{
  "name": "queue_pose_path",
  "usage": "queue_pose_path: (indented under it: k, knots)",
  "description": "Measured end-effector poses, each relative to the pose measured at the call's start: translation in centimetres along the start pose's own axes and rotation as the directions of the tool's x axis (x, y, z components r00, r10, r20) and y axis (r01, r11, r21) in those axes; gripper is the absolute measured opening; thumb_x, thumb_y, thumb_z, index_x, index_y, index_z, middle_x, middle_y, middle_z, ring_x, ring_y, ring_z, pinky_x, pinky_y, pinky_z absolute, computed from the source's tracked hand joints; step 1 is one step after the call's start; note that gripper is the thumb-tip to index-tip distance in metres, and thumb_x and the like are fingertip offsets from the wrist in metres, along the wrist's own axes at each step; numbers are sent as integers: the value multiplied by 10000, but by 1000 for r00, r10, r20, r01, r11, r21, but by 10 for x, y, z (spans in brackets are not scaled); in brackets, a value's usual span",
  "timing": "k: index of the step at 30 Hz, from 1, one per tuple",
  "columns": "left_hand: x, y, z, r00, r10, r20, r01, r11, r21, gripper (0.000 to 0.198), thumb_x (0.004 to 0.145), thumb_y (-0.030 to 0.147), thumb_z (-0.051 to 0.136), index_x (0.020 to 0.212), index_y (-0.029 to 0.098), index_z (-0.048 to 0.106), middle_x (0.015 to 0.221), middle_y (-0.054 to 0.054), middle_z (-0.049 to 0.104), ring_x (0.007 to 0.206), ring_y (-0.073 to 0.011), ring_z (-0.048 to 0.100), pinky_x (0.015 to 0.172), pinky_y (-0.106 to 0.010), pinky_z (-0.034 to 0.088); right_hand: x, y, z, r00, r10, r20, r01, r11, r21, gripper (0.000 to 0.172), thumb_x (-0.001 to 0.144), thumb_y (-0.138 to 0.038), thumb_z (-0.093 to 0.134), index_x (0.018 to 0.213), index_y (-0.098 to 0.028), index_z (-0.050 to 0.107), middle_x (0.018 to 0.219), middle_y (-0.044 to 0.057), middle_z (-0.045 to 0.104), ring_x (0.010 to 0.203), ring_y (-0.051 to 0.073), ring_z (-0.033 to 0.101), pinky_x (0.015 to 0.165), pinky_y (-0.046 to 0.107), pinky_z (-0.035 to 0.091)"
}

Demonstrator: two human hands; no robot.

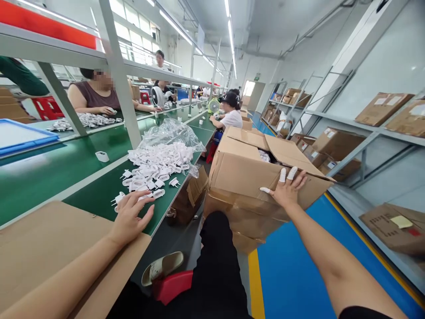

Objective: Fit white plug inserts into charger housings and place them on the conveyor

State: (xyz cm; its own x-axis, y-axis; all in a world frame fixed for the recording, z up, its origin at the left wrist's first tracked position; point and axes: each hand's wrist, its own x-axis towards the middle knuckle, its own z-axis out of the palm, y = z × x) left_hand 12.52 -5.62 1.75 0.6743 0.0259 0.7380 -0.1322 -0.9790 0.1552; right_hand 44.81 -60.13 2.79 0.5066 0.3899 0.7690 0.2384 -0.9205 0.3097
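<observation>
My left hand (133,215) rests at the near edge of a heap of white plug housings (159,164) on the green worktop, its fingers spread and touching the closest pieces. Under my left forearm lies a flat cardboard sheet (59,248). With white covers on the thumb and two fingers, my right hand (287,188) presses open against the upper side of a large cardboard box (242,177). The box's flaps are partly folded over, and white items show through a gap. Clear plastic bag film (175,133) lies behind the heap.
A single white housing (102,156) sits on the green belt (43,177) at left. Metal posts (121,71) rise from the bench. Co-workers sit along the line. Shelves with boxes (338,144) stand right, beyond the blue floor (292,266). A red stool (174,285) is below me.
</observation>
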Motion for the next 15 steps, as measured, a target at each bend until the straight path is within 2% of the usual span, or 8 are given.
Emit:
queue_pose_path:
  k: [6,9,15]
  knots:
    - [-1,-7,4,998,29,63,-24,997,-75,140,942,258,607,1057,263,686,1269,-77,656,1184,-306,588,1023,-492,428,7,2,9,996,-37,-82,36,999,-14,1206,776,-745,652,1606,-81,82,1651,279,-232,1454,608,-209,1000,884,232]
    - [-1,-8,4,997,30,65,-22,993,-119,127,945,254,604,1042,254,686,1258,-84,653,1174,-297,591,1031,-495,430,6,1,5,997,-28,-77,28,1000,-7,1199,786,-746,645,1606,-81,77,1650,283,-230,1455,600,-215,994,891,226]
    - [-1,-5,1,996,25,86,-11,988,-154,108,945,245,598,1004,243,689,1204,-78,668,1149,-278,592,1019,-483,441,-4,-4,-8,999,-2,-44,5,997,72,1226,802,-799,589,1609,-54,45,1659,322,-113,1473,585,-186,1026,899,144]
